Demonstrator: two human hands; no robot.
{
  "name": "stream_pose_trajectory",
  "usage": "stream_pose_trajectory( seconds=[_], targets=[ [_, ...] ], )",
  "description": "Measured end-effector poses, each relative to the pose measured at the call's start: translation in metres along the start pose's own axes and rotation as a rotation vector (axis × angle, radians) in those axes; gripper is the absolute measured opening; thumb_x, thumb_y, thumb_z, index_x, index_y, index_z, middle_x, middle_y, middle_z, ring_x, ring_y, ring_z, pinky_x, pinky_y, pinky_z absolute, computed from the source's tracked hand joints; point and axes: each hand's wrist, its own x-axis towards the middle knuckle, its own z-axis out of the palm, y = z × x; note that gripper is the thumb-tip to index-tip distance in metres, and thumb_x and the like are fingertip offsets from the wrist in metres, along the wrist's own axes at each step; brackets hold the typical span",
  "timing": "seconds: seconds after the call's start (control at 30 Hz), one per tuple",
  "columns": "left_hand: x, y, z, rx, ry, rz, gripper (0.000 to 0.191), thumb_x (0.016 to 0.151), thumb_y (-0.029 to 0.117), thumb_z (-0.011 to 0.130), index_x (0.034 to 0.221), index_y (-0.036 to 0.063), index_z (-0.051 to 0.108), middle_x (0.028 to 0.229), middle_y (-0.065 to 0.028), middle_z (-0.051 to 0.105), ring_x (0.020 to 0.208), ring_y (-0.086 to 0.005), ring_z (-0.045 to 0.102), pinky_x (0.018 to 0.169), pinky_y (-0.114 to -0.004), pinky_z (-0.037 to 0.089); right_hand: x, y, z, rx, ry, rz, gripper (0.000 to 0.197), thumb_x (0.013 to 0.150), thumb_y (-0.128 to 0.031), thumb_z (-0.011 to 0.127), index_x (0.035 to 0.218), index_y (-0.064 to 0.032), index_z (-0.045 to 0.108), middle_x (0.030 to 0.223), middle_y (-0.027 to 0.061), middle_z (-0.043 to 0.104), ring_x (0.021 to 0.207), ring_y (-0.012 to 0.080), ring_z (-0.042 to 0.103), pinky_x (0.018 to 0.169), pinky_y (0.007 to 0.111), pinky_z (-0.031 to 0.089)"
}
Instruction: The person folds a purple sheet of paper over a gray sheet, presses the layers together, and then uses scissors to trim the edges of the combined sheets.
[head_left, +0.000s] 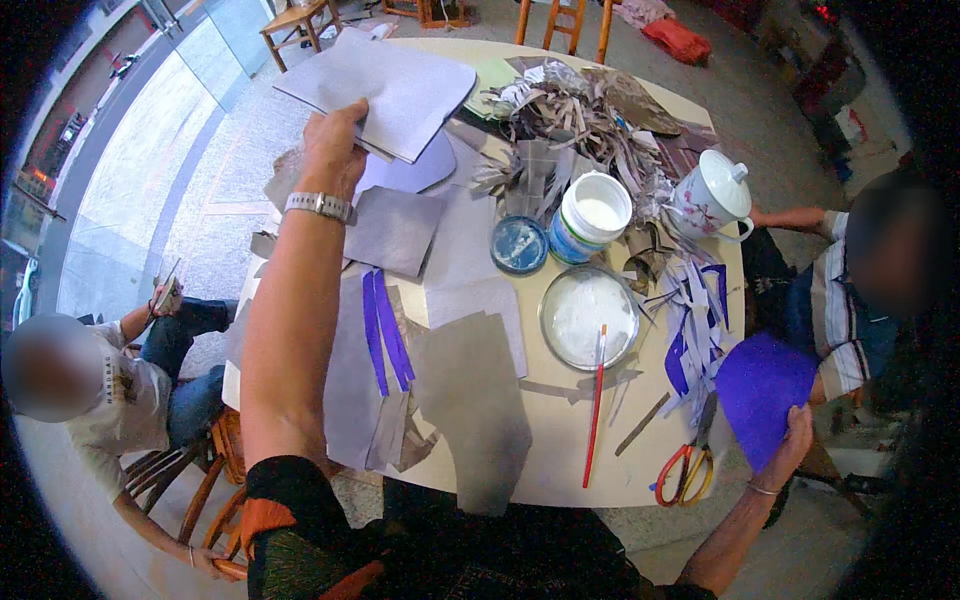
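Observation:
At the far left of the table (555, 472), my left hand (337, 142) grips a stack of pale grey sheets (397, 82), thumb on top. My right hand (791, 439), off the right edge, holds a purple cut piece (765, 390), perhaps leather or fabric. Scissors with red and yellow handles (686, 465) lie just left of it. A red-handled brush (595, 420) rests with its tip on a round dish of white paste (589, 315). Two purple strips (386, 330) lie across grey sheets near my left forearm. A large grey-brown piece (476, 390) overhangs the near edge.
An uncapped white tub (596, 206) stands beside a blue lid (519, 244). Behind are heaped scrap strips (570, 112); a lidded white mug (712, 195) stands at right. White and purple offcuts (690, 322) lie below it. One person (832, 285) sits right, another (135, 382) left.

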Motion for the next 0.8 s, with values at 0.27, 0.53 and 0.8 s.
stream_pose_trajectory(
  seconds=[0.27,0.53,0.8],
  targets=[
    [0.040,-0.042,-0.009,0.142,-0.073,-0.130,0.035,0.090,0.002,0.068,0.120,-0.0091,0.053,0.111,-0.0173,0.063,0.098,-0.0289,0.066,0.080,-0.043,0.058,0.001,-0.018,0.000,0.164,-0.182,0.159,0.044,0.093,-0.029,0.066,0.122,0.0037,0.060,0.114,0.0101,0.062,0.102,0.0204,0.057,0.093,0.035,0.046],
    [0.030,-0.026,-0.058,0.607,0.042,-0.072,0.047,0.088,0.011,0.073,0.132,0.0030,0.061,0.133,-0.0174,0.060,0.129,-0.0329,0.052,0.099,-0.044,0.051,-0.007,-0.023,0.021,0.213,0.020,0.097,0.036,0.095,-0.026,0.065,0.117,0.0016,0.063,0.108,0.0067,0.064,0.098,0.0158,0.059,0.089,0.031,0.048],
    [-0.114,0.031,-0.011,0.577,-0.460,0.198,0.045,0.097,0.022,0.064,0.132,-0.0059,0.056,0.129,-0.0162,0.061,0.119,-0.0238,0.060,0.103,-0.036,0.048,-0.035,-0.055,0.028,0.309,-0.091,-0.012,0.023,0.098,-0.018,0.060,0.112,-0.0010,0.065,0.101,0.0023,0.068,0.088,0.0106,0.062,0.081,0.026,0.050]
  ],
)
